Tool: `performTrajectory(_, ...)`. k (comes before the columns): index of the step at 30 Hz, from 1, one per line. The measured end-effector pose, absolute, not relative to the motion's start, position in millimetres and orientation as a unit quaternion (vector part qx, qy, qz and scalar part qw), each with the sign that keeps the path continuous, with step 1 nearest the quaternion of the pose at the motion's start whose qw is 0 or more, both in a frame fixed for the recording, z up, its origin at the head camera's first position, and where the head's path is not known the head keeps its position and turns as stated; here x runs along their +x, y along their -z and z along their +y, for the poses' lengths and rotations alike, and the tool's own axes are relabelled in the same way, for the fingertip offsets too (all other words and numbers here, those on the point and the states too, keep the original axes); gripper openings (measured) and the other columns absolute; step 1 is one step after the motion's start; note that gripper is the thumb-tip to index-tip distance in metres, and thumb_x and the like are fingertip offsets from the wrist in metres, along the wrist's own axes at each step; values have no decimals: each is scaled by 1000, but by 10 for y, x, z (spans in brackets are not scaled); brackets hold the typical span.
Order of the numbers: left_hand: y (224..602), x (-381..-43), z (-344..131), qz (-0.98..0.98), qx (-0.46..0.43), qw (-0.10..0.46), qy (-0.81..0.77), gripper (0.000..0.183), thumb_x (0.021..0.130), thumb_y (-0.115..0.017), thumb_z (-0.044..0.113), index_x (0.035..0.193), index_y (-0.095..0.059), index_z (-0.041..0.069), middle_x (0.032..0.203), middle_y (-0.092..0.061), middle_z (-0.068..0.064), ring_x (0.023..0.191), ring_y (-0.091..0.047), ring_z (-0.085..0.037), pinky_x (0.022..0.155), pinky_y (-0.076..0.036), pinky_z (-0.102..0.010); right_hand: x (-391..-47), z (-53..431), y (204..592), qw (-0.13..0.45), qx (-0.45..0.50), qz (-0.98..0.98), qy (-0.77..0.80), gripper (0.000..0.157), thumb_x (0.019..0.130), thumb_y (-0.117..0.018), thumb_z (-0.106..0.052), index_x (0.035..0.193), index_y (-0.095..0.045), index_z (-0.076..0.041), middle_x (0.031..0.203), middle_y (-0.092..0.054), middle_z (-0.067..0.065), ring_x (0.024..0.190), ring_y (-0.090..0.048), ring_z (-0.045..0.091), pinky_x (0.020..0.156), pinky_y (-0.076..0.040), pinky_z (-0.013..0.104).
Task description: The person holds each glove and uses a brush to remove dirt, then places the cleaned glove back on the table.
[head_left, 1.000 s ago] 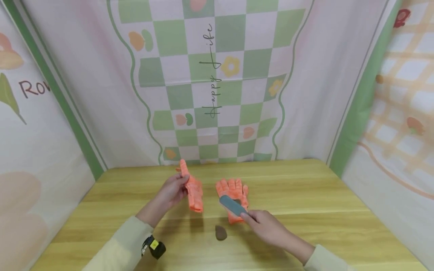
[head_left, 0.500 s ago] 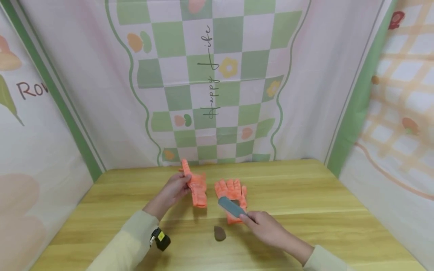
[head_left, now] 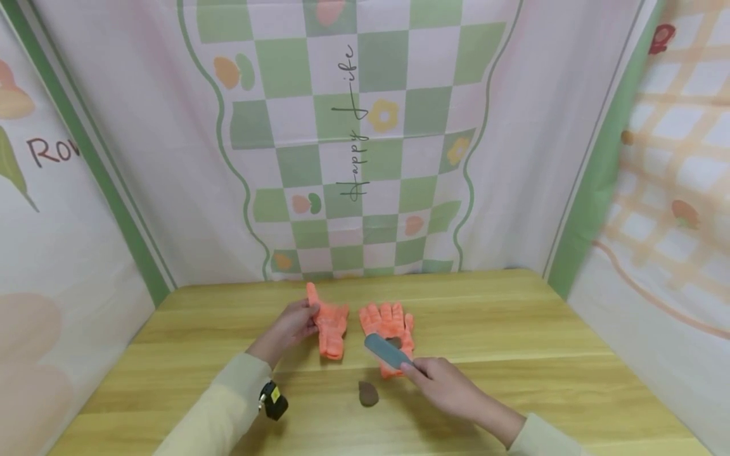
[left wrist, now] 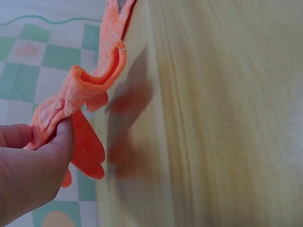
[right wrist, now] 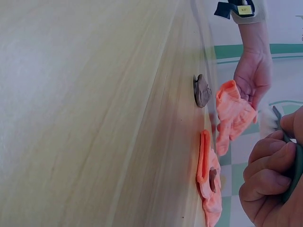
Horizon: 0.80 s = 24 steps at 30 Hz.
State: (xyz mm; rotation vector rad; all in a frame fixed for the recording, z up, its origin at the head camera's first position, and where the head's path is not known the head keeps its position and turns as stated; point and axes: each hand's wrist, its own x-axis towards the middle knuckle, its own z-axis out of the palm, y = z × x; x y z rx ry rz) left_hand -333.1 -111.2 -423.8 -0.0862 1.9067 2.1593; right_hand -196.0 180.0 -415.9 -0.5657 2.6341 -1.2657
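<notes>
Lowered slightly since the earlier frame, the left hand [head_left: 292, 324] pinches a limp, bright-orange fabric glove [head_left: 331, 326] in its grip, above the yellow-brown wooden surface [head_left: 485, 316]. Right of it, a dark-brown, teardrop-shaped flat piece [head_left: 368, 394] lies near; farther off, a second bright-orange fabric glove [head_left: 386, 318] lies flat. At right, the right hand [head_left: 447, 384] has its grip curled round a grey-green brush [head_left: 384, 350], apart from the raised glove, so brushing seems not under way.
</notes>
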Motion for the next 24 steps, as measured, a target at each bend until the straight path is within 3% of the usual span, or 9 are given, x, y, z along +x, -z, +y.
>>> performTrajectory(13,4340,-3312,-1194,672,-67,127,-727,32,102,-36,-1,130,-42,-16,84,-56,-8,75,-55,-14,65,-51,-22,-1957,1792,4156,93,-184,880,428,50,103,-43,-44,79,-58,-4,56,-35,-6,45,-26,7,41,-21,18)
performTrajectory(20,4361,-3287,-1250,699,-83,122,-700,9,100,-43,0,97,-51,-5,77,-53,-6,66,-52,-13,59,-51,-21,-1965,1795,4165,98,-186,879,429,49,103,-43,-44,79,-58,-4,55,-35,-6,45,-26,7,41,-21,18)
performTrajectory(24,4377,-3277,-1283,705,-84,123,-693,13,97,-46,-2,84,-48,0,74,-53,-6,65,-53,-13,60,-53,-22,-1974,1805,4167,102,-192,877,429,47,103,-43,-43,83,-61,-3,55,-35,-6,45,-26,7,40,-21,18)
